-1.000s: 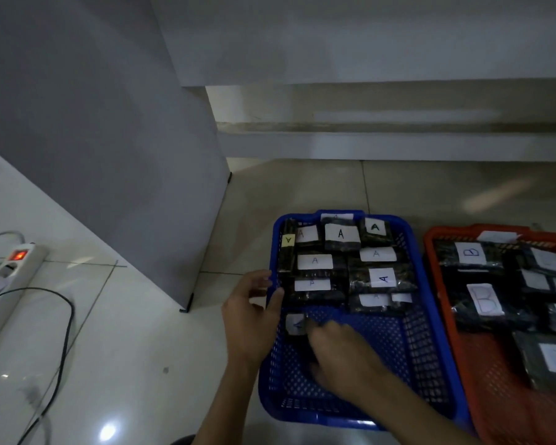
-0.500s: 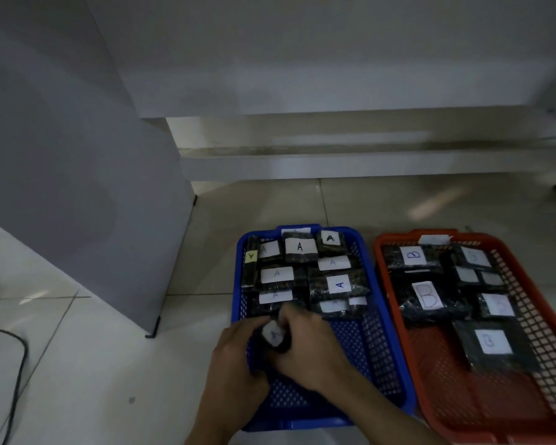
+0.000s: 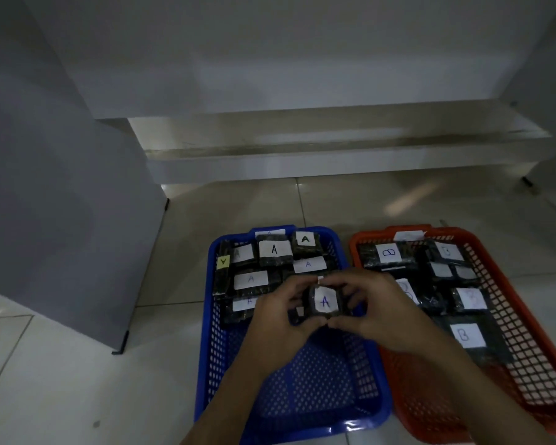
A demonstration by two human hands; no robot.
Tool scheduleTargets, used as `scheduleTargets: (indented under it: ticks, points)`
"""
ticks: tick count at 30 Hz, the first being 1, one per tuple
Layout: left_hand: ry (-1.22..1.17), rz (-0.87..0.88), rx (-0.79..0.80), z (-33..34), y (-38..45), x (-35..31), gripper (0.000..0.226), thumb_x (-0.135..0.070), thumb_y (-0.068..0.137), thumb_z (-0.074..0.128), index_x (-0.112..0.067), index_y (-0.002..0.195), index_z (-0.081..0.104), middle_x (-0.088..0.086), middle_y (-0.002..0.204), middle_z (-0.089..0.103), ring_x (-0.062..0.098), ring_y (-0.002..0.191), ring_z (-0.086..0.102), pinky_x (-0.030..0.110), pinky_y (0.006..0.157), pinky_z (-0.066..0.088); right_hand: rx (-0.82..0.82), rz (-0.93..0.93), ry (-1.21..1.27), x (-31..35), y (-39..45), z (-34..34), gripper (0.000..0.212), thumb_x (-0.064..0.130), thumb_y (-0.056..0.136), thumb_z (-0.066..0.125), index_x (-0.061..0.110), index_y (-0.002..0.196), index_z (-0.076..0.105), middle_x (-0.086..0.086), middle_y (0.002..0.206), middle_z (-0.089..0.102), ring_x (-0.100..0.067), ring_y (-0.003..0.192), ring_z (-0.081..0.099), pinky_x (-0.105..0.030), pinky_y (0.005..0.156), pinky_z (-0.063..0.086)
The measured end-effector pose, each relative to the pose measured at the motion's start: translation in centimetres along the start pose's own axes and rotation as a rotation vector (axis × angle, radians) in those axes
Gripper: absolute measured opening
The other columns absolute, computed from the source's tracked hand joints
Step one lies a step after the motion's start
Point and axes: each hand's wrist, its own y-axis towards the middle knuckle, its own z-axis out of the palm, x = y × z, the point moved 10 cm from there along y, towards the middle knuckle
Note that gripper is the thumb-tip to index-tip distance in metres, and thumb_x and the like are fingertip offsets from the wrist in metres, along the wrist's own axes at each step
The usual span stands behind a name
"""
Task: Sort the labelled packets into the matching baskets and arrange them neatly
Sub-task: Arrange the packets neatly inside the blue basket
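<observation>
Both hands are up over the blue basket [image 3: 206, 342] now, sharing one dark packet marked A [image 3: 325, 302]. The left hand [image 3: 276, 322] curls round its left edge, the right hand [image 3: 373, 313] round its right edge, thumbs meeting just beneath it — label face-up, held above the middle of the basket, right in front of the stacked A packets [image 3: 274, 252] filling the far half.

It looks light and small, a wrapped pack with some give — soft film over a firmer block, I'd judge, and that wrap could be slick. Holding it by the two short edges seems right; it keeps the paper label uncovered and uncreased.

Room to work? Plenty on the near side — the blue basket's near half shows bare mesh, so the packet can go down flat against the near row without crowding. The raised rim on the left and right is the thing to mind, along with the neighbours already lined up, which a careless nudge could shuffle.

To the right, touching or nearly touching the blue one, sits the orange basket [image 3: 527, 316] with its B packets [image 3: 464, 335], also open at the near end.
</observation>
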Motion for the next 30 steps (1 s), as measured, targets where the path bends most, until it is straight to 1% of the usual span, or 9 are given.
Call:
scheduleTargets:
  ticks: [4,8,12,17,19,21,25,28,30]
  points:
    - [0.249,-0.041,-0.022,-1.2,3.1,2.0,0.067,-0.021,0.080,0.077,-0.030,0.139,0.047,-0.006,0.129,0.059,0.007,0.121,0.050,0.027,0.101,0.046,-0.104,0.071,-0.030,-2.6,4.1,-2.6,0.049,0.015,0.071,0.090,0.030,0.111,0.065,0.020,0.105,0.066,0.001,0.091,0.063,-0.021,0.076,0.054]
    - [0.503,-0.031,-0.108,-3.1,5.1,3.0,0.072,-0.041,0.072,0.077,-0.025,0.137,0.050,-0.001,0.137,0.054,0.021,0.133,0.039,0.047,0.108,0.039,-0.059,0.037,-0.063,-3.5,8.0,-1.5,0.050,0.017,0.072,0.090,0.020,0.116,0.067,0.016,0.104,0.067,-0.002,0.087,0.063,-0.025,0.072,0.055]
    - [0.549,-0.015,-0.132,-5.9,4.2,4.3,0.068,-0.044,0.069,0.072,-0.029,0.133,0.055,-0.004,0.142,0.052,0.022,0.139,0.037,0.055,0.113,0.032,-0.042,0.010,-0.131,-4.2,8.9,0.1,0.049,0.018,0.076,0.087,0.017,0.121,0.068,0.012,0.105,0.066,-0.002,0.089,0.061,-0.020,0.071,0.050]
    - [0.508,-0.001,-0.268,-12.5,0.7,6.1,0.055,-0.027,0.075,0.076,-0.023,0.127,0.062,-0.006,0.137,0.055,0.012,0.130,0.043,0.047,0.110,0.038,-0.102,0.032,-0.135,-3.5,8.1,-0.1,0.048,0.013,0.076,0.086,0.020,0.120,0.067,0.016,0.097,0.063,0.006,0.088,0.058,-0.019,0.075,0.053]
    - [0.482,-0.044,-0.235,-13.6,-0.3,6.8,0.058,-0.017,0.077,0.080,-0.020,0.131,0.059,-0.008,0.137,0.050,0.003,0.127,0.037,0.037,0.110,0.035,-0.168,0.036,-0.093,-2.0,7.1,-0.2,0.047,0.013,0.074,0.087,0.023,0.115,0.067,0.019,0.095,0.062,0.008,0.086,0.059,-0.013,0.073,0.052]
    - [0.484,-0.064,-0.163,-13.4,-0.8,7.6,0.061,-0.017,0.079,0.080,-0.021,0.135,0.056,-0.010,0.138,0.047,0.000,0.127,0.034,0.030,0.110,0.032,-0.129,0.026,-0.020,0.0,5.7,2.2,0.041,0.015,0.074,0.087,0.028,0.107,0.066,0.023,0.095,0.061,0.010,0.088,0.059,-0.009,0.068,0.050]
    - [0.509,-0.096,-0.079,-12.6,-1.2,9.0,0.070,-0.021,0.079,0.079,-0.025,0.142,0.049,-0.008,0.145,0.044,0.005,0.132,0.033,0.028,0.111,0.030,0.127,-0.080,-0.085,2.6,2.7,12.8,0.034,0.026,0.075,0.082,0.030,0.102,0.061,0.015,0.099,0.061,-0.001,0.086,0.059,-0.028,0.071,0.055]
    - [0.484,-0.114,-0.051,-12.5,-1.3,9.5,0.076,-0.019,0.077,0.081,-0.025,0.145,0.045,-0.004,0.150,0.041,0.010,0.136,0.037,0.027,0.112,0.032,0.160,-0.081,-0.226,1.2,3.1,17.3,0.034,0.029,0.083,0.078,0.024,0.110,0.059,0.006,0.108,0.060,-0.011,0.090,0.060,-0.032,0.073,0.056]
    - [0.446,-0.097,-0.035,-12.3,-1.2,9.3,0.077,-0.015,0.077,0.081,-0.022,0.145,0.045,-0.003,0.149,0.040,0.006,0.134,0.039,0.024,0.111,0.036,0.138,-0.171,-0.342,1.4,3.6,18.6,0.033,0.028,0.086,0.076,0.016,0.113,0.064,0.000,0.114,0.062,-0.018,0.091,0.065,-0.034,0.071,0.059]
